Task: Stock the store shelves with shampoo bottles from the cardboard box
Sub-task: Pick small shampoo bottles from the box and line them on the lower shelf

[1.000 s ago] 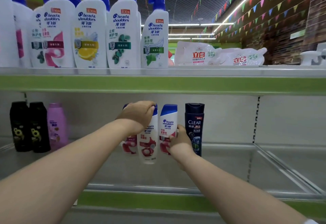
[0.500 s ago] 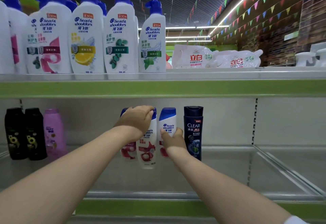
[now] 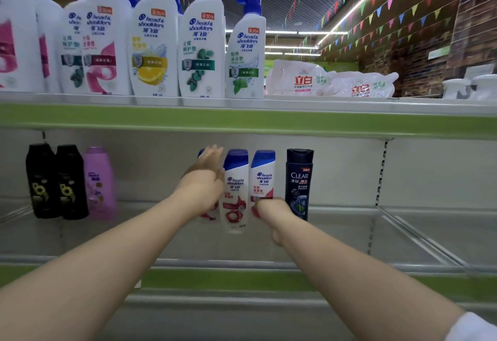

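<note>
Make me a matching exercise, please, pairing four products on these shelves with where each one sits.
Things: 1 CLEAR bottle; 2 lilac bottle; 3 lemon-label bottle; 4 refill pouches.
Places: A upper shelf, lying flat; B lower shelf, beside the black bottles; C upper shelf, upright; D lower shelf, right of the small white bottles.
Pairs: 1-D; 2-B; 3-C; 4-A.

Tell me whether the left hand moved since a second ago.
Yes. The left hand has left the cap of the middle white bottle and shifted left, away from the CLEAR bottle; fingers now straight.
</note>
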The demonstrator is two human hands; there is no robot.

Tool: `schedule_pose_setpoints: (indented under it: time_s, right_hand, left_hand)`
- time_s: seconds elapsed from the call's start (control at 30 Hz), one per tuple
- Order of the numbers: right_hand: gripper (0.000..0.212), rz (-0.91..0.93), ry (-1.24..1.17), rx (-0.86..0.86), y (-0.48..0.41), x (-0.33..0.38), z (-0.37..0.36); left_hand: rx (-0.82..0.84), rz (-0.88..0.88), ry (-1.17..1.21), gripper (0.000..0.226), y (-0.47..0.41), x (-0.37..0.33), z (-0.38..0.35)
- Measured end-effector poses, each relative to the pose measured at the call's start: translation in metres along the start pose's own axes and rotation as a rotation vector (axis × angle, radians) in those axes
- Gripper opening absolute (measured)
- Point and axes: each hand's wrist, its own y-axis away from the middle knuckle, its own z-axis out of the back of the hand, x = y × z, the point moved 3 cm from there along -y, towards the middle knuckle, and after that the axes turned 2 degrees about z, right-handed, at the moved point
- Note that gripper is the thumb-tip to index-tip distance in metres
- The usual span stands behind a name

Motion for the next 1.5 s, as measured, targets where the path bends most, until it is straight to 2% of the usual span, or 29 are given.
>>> schedule_pose_setpoints:
  time_s: [0.13,0.2,0.3,0.37,0.57,0.87,1.17,1.37,1.5]
  right_hand:
    - [0.023,0.029,0.016,-0.053,0.023,0.005,-0.002]
    - [0.021,0.051,0.014,-0.069,0.037,0.007,-0.004]
    - [0.016,0.105,0.044,-0.054,0.057,0.008,-0.009]
    - [0.012,0.126,0.07,-0.051,0.073,0.006,-0.013]
    - [0.02,0.114,0.015,-0.102,0.118,-0.007,-0.015]
    - [0.004,0.032,0.074,-0.083,0.165,-0.036,-0.014]
    - [0.026,-0.056,0.085,0.046,0.204,-0.098,-0.022]
    - [0.012,-0.206,0.141,0.148,0.238,-0.17,-0.042]
    - [0.013,-0.23,0.151,0.157,0.251,-0.199,-0.056]
  left_hand:
    - [0.012,0.012,0.037,0.053,0.03,0.019,0.008]
    - [0.03,0.055,0.132,0.046,0.041,0.031,0.013]
    - [0.086,0.231,0.56,0.028,0.055,0.048,0.021]
    - [0.138,0.346,0.763,0.02,0.065,0.06,0.023]
    - [0.18,0.386,0.878,0.006,0.1,0.083,0.033]
    - [0.31,0.368,0.77,0.005,0.165,0.084,0.043]
    - [0.339,0.495,0.653,0.01,0.246,0.087,0.03]
    - [0.548,0.528,0.533,0.007,0.324,0.096,-0.003]
    - [0.657,0.529,0.534,0.015,0.348,0.116,-0.025]
